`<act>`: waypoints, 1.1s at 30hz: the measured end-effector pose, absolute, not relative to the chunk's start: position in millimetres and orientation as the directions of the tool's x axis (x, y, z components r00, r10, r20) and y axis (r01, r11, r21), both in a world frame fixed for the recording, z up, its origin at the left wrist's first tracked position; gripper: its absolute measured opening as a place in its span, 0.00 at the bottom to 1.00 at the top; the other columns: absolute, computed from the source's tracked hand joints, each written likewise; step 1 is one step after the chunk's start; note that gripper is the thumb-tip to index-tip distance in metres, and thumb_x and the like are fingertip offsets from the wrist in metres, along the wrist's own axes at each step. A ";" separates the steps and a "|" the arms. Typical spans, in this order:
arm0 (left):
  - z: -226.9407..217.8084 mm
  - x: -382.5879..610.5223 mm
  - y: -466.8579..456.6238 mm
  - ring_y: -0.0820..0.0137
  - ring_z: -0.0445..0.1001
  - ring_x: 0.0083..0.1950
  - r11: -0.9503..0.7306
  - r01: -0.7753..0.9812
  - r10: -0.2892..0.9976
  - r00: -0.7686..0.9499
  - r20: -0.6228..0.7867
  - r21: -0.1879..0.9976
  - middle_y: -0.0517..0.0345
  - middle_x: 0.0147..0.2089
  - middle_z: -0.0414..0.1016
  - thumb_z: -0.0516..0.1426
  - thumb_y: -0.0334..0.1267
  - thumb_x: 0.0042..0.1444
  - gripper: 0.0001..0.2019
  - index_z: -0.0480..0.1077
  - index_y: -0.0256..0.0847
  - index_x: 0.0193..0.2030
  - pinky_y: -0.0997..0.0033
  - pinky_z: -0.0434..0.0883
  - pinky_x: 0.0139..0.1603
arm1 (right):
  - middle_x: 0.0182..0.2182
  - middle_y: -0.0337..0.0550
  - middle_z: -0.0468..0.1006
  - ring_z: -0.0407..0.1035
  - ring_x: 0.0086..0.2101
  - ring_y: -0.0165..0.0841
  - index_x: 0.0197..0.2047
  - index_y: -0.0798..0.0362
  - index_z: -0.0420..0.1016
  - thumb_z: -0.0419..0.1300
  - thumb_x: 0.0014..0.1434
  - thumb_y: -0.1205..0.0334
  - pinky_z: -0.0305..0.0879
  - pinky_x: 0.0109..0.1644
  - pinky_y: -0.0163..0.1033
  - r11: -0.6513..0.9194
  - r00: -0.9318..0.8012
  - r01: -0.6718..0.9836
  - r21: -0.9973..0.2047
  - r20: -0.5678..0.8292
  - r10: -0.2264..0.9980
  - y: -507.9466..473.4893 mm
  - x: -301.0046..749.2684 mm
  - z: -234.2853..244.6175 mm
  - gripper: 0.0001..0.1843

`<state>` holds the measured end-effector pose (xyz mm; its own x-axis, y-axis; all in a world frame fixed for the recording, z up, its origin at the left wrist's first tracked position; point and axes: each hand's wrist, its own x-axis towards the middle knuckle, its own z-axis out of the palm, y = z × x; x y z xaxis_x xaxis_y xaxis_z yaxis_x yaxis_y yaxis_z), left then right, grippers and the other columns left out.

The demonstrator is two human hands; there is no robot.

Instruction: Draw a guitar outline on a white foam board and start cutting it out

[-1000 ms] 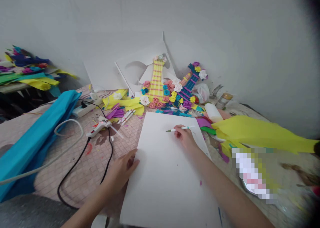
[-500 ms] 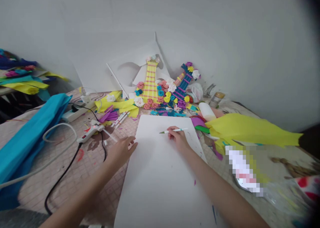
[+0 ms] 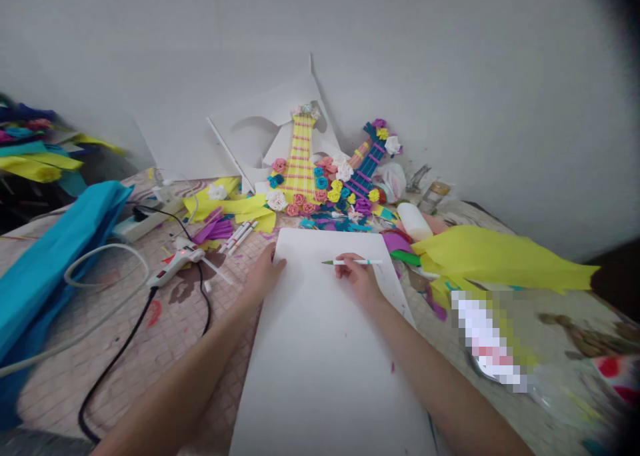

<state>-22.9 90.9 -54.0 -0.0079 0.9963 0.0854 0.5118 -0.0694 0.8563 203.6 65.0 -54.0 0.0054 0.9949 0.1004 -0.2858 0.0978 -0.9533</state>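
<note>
A heap of folded multicoloured paper (image 3: 35, 156) sat at far left, next to a long, folded sheet of bright blue paper (image 3: 65, 263). Beside that sheet lay a looped white cable (image 3: 107, 247), then a white hot-glue gun (image 3: 173, 266) with a black cord on the patterned, paint-spotted tablecloth (image 3: 150, 356). Slim white markers (image 3: 239, 237) rested together just beyond it.

A person's left hand (image 3: 265, 273) was at the upper left edge of a flat rectangular white board (image 3: 310, 369), thumb apart from the fingers; whether the partly hidden fingers were pressed together could not be told. Behind the board stood a yellow guitar-neck-shaped paper piece (image 3: 303, 156) ringed with paper roses. Above the board's upper part, the right hand (image 3: 360, 283) pinched a slim white pen with an olive-green tip (image 3: 363, 261) between thumb and fingers, its tip pointing left; contact with the surface could not be made out. A dark blue, purple-banded neck-shaped piece (image 3: 369, 164) leaned behind. At right lay a white roll (image 3: 415, 223) and crumpled yellow paper (image 3: 505, 259).
</note>
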 end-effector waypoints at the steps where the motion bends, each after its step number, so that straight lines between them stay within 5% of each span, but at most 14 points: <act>1: -56.1 -24.1 90.5 0.61 0.66 0.54 -0.070 0.492 0.996 -0.012 0.087 0.868 0.50 0.52 0.69 0.52 0.32 0.50 0.23 0.60 0.39 0.55 0.58 0.60 0.56 | 0.19 0.39 0.72 0.65 0.22 0.29 0.29 0.55 0.74 0.61 0.48 0.57 0.59 0.28 0.36 0.101 0.013 -0.291 -0.951 0.102 0.995 65.3 203.7 -54.4 0.09; 9: -58.9 -20.3 84.8 0.61 0.62 0.58 -0.028 0.403 0.990 -0.112 0.080 0.915 0.48 0.56 0.65 0.55 0.29 0.46 0.25 0.61 0.39 0.53 0.58 0.56 0.59 | 0.19 0.40 0.71 0.63 0.22 0.29 0.28 0.54 0.76 0.62 0.49 0.57 0.58 0.27 0.36 0.109 0.028 -0.301 -0.947 0.105 0.994 62.5 207.3 -57.3 0.08; 16: -61.8 -23.3 88.2 0.67 0.75 0.37 -0.021 0.256 0.998 -0.048 0.035 0.966 0.53 0.42 0.74 0.51 0.31 0.49 0.22 0.58 0.40 0.54 0.65 0.71 0.36 | 0.20 0.40 0.71 0.63 0.22 0.29 0.28 0.53 0.76 0.62 0.48 0.57 0.57 0.27 0.37 0.141 0.032 -0.305 -0.942 0.138 0.990 58.4 209.2 -54.6 0.08; 23: -59.4 -22.3 87.3 0.61 0.67 0.53 -0.032 0.330 0.993 -0.100 0.069 0.944 0.48 0.54 0.66 0.55 0.29 0.45 0.25 0.61 0.40 0.53 0.58 0.61 0.54 | 0.21 0.39 0.71 0.63 0.23 0.29 0.32 0.54 0.74 0.62 0.50 0.59 0.58 0.29 0.37 0.158 0.083 -0.251 -0.955 0.142 0.986 54.1 209.3 -50.9 0.08; 27: -58.1 -24.4 87.3 0.61 0.65 0.55 -0.037 0.352 0.994 -0.082 0.070 0.935 0.49 0.54 0.66 0.55 0.29 0.46 0.23 0.63 0.41 0.51 0.58 0.59 0.56 | 0.20 0.35 0.71 0.64 0.25 0.29 0.35 0.52 0.71 0.63 0.50 0.60 0.60 0.35 0.38 0.195 0.163 -0.122 -0.973 0.174 0.971 53.9 209.7 -44.3 0.09; 33: -62.9 -25.0 90.4 0.63 0.67 0.53 -0.041 0.352 0.996 -0.054 0.064 0.935 0.50 0.51 0.68 0.55 0.30 0.47 0.23 0.62 0.42 0.52 0.59 0.61 0.54 | 0.17 0.34 0.67 0.60 0.21 0.26 0.30 0.53 0.69 0.64 0.49 0.58 0.55 0.29 0.34 0.198 0.151 -0.075 -0.977 0.185 0.971 52.7 201.0 -32.9 0.09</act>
